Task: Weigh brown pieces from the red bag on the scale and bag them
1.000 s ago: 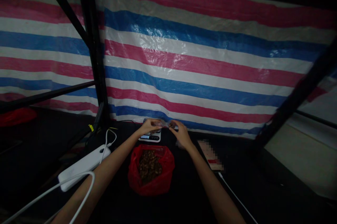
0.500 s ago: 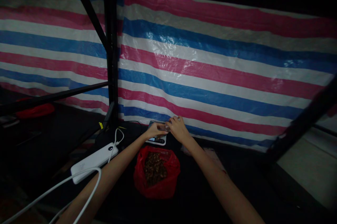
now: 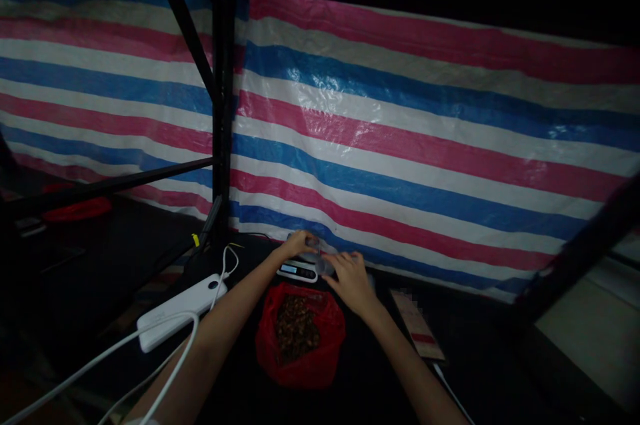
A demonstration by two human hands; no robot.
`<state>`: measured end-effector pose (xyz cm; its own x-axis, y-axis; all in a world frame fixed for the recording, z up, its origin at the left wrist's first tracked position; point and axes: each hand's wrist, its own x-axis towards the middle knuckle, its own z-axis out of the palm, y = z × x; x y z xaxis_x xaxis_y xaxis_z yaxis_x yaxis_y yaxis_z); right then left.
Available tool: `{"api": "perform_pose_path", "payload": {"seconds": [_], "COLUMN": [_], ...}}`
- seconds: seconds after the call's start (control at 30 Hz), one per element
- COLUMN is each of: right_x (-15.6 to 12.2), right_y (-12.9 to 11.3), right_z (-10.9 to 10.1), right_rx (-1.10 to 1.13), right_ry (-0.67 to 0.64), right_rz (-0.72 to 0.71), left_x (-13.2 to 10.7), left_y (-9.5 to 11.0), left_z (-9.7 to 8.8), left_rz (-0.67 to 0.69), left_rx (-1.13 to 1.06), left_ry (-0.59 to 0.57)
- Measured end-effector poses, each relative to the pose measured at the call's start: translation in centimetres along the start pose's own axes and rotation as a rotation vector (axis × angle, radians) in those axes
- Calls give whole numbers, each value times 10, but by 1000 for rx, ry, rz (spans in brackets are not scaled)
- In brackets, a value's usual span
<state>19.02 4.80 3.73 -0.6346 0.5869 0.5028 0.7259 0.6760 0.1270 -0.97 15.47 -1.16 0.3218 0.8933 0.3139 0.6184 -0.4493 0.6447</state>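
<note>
**Q:** Where is the handled item, and what is the state of the fingers?

**A:** A clear plastic piece (image 3: 324, 266) is at the far side of the black work surface (image 3: 363, 378), over or just beside the right end of a white scale (image 3: 299, 272). The left hand (image 3: 301, 244) has thumb and fingers pinched on the plastic. The right hand (image 3: 351, 280) is curved round its right side, fingers parted; whether they press on it or only rest there, I cannot tell. The light is too dim to read its contents.

**Q:** Condition of the surroundings?

**A:** The scale's display is lit; its figures are not legible. On the near side stands a red bag (image 3: 327, 365), mouth open, with brown pieces (image 3: 296, 332) inside. A white power pack (image 3: 180, 312) lies to the left, its cable passing over the left forearm.

**Q:** Recommendations for this handling?

**A:** In my judgement, keep the left pinch firm as the anchor and let the right fingers work lightly, since thin plastic would likely slip or crease. Hold both wrists off the scale, as leaning there could disturb its reading. Watch the cable: a sharp pull of the left arm might drag it.
</note>
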Motion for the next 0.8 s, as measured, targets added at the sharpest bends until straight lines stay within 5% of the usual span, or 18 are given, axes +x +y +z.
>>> {"api": "perform_pose_path", "payload": {"seconds": [0.17,0.3,0.47,0.63,0.8], "right_x": [-34,-35,-20,-15,-21], "right_y": [-22,-26,-31,-48,-61], "right_z": [8,10,16,28,38], "right_rx": [113,7,-85,-92,-114], "right_ry": [-93,-159,-208,-212,-260], "right_rz": [-28,-101,-229,-377,-463], "left_x": [5,-20,-111,-216,-245], "left_y": [-3,12,26,39,73], "left_z": [6,2,-11,4,40], "left_rz": [-48,-50,-185,-408,-646], "left_rx": [148,190,358,420,137], "left_ry": [46,166,305,64,93]}}
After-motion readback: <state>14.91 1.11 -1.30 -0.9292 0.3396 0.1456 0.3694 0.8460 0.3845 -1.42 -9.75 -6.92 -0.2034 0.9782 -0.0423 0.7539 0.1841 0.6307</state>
